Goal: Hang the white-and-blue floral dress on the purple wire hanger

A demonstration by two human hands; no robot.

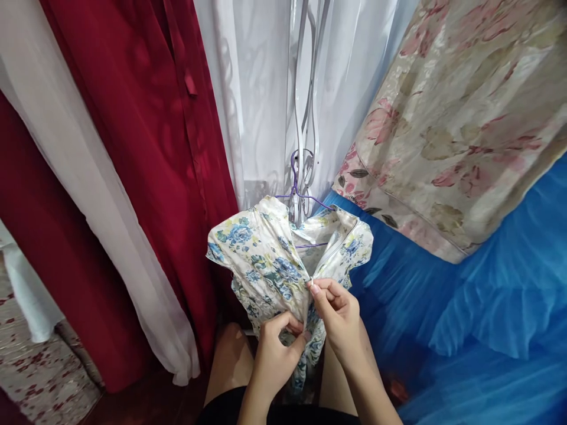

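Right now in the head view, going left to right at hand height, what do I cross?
Red curtain → white sheer drape → left hand → right hand → blue bedding. Both hands pinch the floral dress, which overlaps them, so it is left out of the order.

Floral dress glossy satin cloth; hanger purple plastic; curtain sheer.

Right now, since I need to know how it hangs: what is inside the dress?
A purple hanger shows in the open neck of the dress, its hook up at the white metal scroll. Fabric covers the ends of its arms.
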